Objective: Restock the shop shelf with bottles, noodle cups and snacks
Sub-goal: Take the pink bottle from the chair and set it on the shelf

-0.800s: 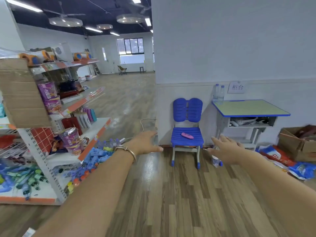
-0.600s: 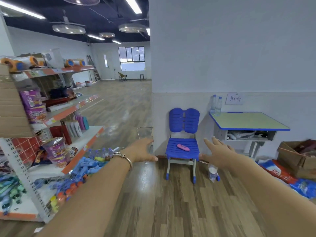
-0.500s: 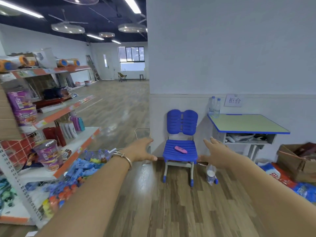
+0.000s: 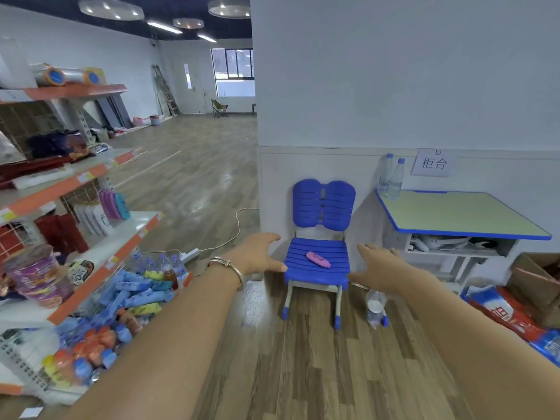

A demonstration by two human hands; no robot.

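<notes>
- Shop shelf (image 4: 91,174) stands at my left, orange-edged tiers, well apart from both hands.
- Noodle cups (image 4: 39,277), purple, sit stacked at the near end of a lower tier, far left of my left hand.
- Bottles (image 4: 121,301) lie heaped on the bottom tier and floor edge, blue and orange caps mixed, below and left of my left forearm; nothing touches them.
- Snack packs (image 4: 57,144) rest on an upper tier, dark wrappers, blurred.
- My left hand (image 4: 257,253) is stretched forward, fingers spread wide, holding nothing; a metal bangle (image 4: 227,266) circles the wrist.
- My right hand (image 4: 381,268) is also out in front, open wide and empty, palm turned inward.
- Between the two hands, farther off, a blue chair (image 4: 318,256) stands against the wall with a small pink object (image 4: 318,259) lying on its seat.
- A clear bottle (image 4: 375,309) stands on the floor just beside the chair's right front leg, below my right hand.
- Desk (image 4: 454,213), green top with blue rim, is at the right; two water bottles (image 4: 392,177) stand upright on its back left corner, under a paper sign (image 4: 433,163).
- A cardboard box (image 4: 536,277) and red-and-blue bags (image 4: 509,313) lie on the floor at far right.
</notes>
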